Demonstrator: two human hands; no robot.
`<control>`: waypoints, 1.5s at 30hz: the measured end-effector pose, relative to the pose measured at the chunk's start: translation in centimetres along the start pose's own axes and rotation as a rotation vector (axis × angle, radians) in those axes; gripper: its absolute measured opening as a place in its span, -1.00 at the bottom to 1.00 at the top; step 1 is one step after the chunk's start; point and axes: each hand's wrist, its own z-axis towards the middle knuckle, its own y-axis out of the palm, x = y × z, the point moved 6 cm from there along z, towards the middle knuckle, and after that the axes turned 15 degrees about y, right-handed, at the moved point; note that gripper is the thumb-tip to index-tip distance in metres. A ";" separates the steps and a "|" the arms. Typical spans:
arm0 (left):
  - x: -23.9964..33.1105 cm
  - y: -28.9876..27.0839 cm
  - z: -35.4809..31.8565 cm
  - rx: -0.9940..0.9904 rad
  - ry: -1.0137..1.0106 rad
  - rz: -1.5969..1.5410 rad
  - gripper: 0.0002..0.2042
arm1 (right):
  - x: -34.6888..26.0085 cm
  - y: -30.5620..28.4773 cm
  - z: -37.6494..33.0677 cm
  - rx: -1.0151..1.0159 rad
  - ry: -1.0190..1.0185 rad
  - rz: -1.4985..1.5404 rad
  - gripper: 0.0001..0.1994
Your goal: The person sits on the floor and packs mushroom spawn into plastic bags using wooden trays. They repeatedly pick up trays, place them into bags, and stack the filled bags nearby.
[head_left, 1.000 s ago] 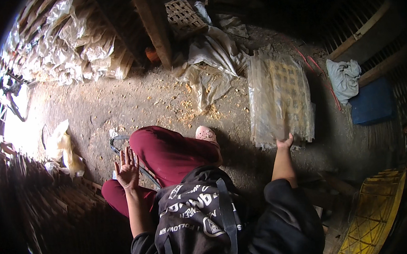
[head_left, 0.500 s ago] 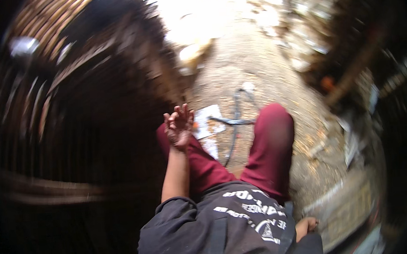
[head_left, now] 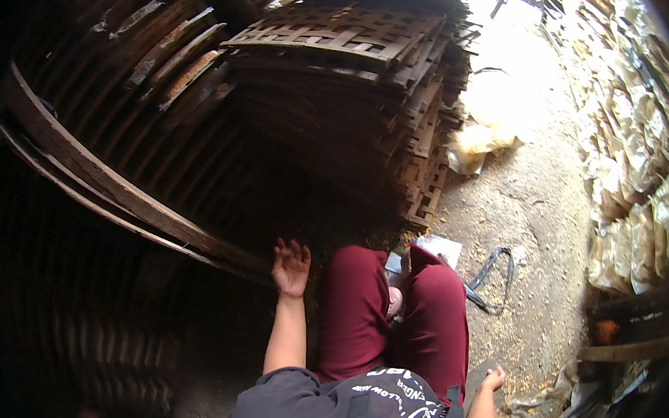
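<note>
I sit on the dirt floor in maroon trousers (head_left: 356, 307) and a black printed shirt. My left hand (head_left: 290, 267) is raised with its fingers spread and holds nothing. It hovers just under a long curved wooden slat (head_left: 119, 193) and close to a tall stack of woven wooden lattice panels (head_left: 339, 40). My right hand (head_left: 496, 378) shows only partly at the lower edge, down by the ground beside my right leg, with nothing in it.
A black strap (head_left: 489, 275) and a white sheet (head_left: 438, 247) lie on the sandy ground (head_left: 534, 220) by my knees. Pale crumpled bags (head_left: 483, 135) sit further off. Plastic-wrapped bundles (head_left: 638, 160) line the right side. Dark stacked slats fill the left.
The view has swung left, from the pale lattice panel to the dark stack. My right hand has come off that panel and dropped to the ground. My left hand stays raised and open.
</note>
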 end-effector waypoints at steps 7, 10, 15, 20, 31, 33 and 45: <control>6.4 10.4 -2.3 -0.003 0.307 0.099 -0.68 | -18.2 20.8 -3.9 -0.293 -0.530 0.018 -0.79; 8.2 14.8 -2.7 -0.277 0.230 -0.012 -0.64 | -28.9 28.4 -17.5 -0.659 -0.474 0.114 -0.79; 4.5 15.9 -0.3 -0.207 0.086 -0.074 -0.77 | -46.9 25.3 -50.2 -0.655 -1.393 0.406 -0.69; 2.3 7.1 -0.2 0.340 -0.194 0.686 -0.84 | -52.9 22.1 -71.0 -0.097 -2.167 0.182 -0.63; 5.7 8.1 4.6 0.216 0.024 0.797 -0.82 | -57.0 30.8 -76.1 0.410 -2.137 -0.365 -0.71; 5.8 8.9 4.3 0.185 -0.001 0.797 -0.82 | -56.9 27.8 -78.1 0.388 -2.142 -0.475 -0.57; 2.0 10.6 2.0 0.082 -0.036 0.914 -0.82 | -65.9 3.8 -61.7 0.695 -2.157 0.089 -0.81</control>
